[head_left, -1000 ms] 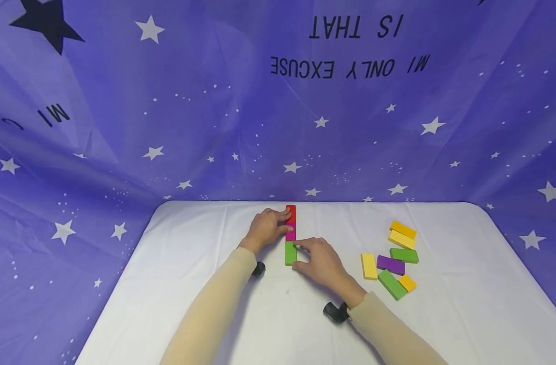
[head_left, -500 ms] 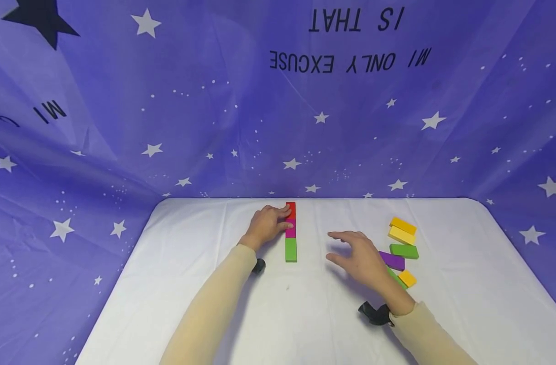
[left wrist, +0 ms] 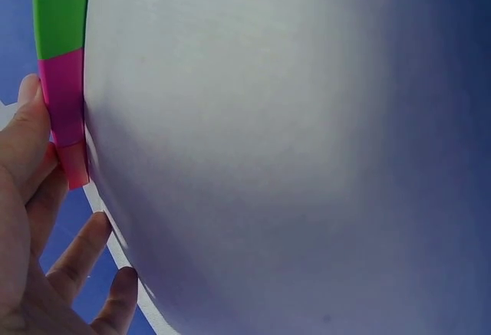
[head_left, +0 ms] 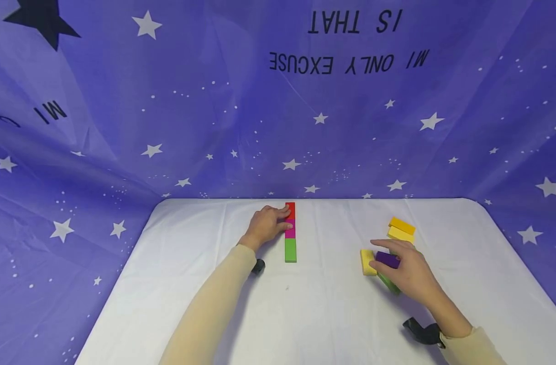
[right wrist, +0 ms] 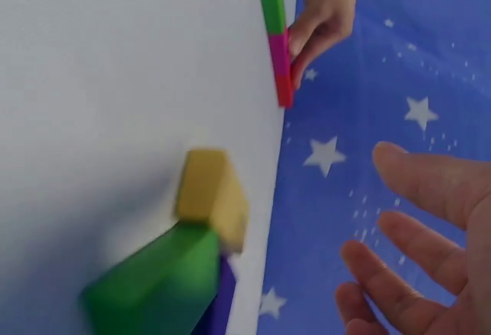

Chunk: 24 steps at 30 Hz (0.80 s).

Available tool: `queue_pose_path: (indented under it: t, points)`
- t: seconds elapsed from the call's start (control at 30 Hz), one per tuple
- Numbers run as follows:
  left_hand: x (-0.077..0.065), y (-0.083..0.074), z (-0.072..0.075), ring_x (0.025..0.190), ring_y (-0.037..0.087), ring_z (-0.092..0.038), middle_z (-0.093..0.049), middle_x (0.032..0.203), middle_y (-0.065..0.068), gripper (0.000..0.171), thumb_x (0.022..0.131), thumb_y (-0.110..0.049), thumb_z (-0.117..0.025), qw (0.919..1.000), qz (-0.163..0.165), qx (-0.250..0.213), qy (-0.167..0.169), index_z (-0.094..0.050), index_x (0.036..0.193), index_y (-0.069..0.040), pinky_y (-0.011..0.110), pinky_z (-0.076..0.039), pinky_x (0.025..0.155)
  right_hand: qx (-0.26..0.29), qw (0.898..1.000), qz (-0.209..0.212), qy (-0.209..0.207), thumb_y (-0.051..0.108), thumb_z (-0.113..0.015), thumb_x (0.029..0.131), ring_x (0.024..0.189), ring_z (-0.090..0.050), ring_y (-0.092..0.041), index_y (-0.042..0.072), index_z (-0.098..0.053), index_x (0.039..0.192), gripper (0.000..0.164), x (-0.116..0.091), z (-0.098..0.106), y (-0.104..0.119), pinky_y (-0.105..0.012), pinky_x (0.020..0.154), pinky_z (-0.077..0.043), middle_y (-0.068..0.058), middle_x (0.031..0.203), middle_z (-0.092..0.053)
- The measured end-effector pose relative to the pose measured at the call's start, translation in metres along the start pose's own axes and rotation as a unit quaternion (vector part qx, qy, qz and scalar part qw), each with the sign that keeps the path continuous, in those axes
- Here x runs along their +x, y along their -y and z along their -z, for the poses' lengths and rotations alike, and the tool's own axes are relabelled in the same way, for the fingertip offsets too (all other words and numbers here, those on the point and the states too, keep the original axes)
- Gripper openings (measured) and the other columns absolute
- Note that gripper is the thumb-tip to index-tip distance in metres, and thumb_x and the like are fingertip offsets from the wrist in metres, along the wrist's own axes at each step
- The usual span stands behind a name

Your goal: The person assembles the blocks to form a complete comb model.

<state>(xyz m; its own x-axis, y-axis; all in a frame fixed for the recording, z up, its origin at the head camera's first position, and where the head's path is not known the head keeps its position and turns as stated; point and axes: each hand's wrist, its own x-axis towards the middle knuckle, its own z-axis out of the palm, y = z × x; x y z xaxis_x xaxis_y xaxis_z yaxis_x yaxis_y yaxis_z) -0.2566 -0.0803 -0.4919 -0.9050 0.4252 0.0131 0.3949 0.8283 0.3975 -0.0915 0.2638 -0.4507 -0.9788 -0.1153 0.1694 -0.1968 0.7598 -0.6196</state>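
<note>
Red (head_left: 292, 212), magenta (head_left: 290, 233) and green (head_left: 290, 251) blocks lie end to end in a straight row on the white table. My left hand (head_left: 264, 226) rests on the row's far part, index fingertip at the red block and thumb at the magenta one; the left wrist view shows its other fingers spread. Over the loose blocks at the right hovers my right hand (head_left: 411, 274), thumb and fingers apart, holding nothing. Near its thumb are a pale yellow block (head_left: 367, 263) and a purple block (head_left: 387, 259). A green block (head_left: 387, 285) lies partly under the hand.
Behind the right hand lie an orange block (head_left: 402, 225) and another pale yellow block (head_left: 400, 233), side by side. The white-covered table (head_left: 205, 314) ends at a purple star-printed cloth (head_left: 241, 126) behind it and at the sides.
My right hand has left the green block of the row and moved right to the loose blocks. The left hand stays on the red and magenta blocks.
</note>
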Motion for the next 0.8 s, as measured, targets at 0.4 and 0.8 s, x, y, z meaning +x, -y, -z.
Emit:
queue_pose_path:
  t: [0.4, 0.8]
  points:
    - [-0.001, -0.002, 0.001, 0.129, 0.027, -0.052, -0.052, 0.147, -0.009, 0.057, 0.089, -0.040, -0.075, 1.0000, 0.008, -0.005, 0.002, -0.059, 0.141, -0.022, 0.043, -0.044, 0.099, 0.014, 0.998, -0.062, -0.027, 0.035, -0.079, 0.089, 0.108, -0.053, -0.011, 0.018, -0.065, 0.135, 0.051, -0.033, 0.024, -0.041, -0.025, 0.078, -0.041, -0.011, 0.128, -0.067]
    - [0.000, 0.000, 0.000, 0.129, 0.026, -0.052, -0.052, 0.147, -0.009, 0.057, 0.089, -0.041, -0.074, 0.9999, 0.000, -0.011, -0.006, -0.060, 0.140, -0.021, 0.044, -0.044, 0.100, 0.000, 0.992, -0.123, 0.003, 0.041, -0.077, 0.088, 0.107, -0.051, 0.001, 0.007, -0.062, 0.136, 0.061, -0.050, 0.027, -0.069, -0.017, 0.076, -0.045, -0.016, 0.132, -0.065]
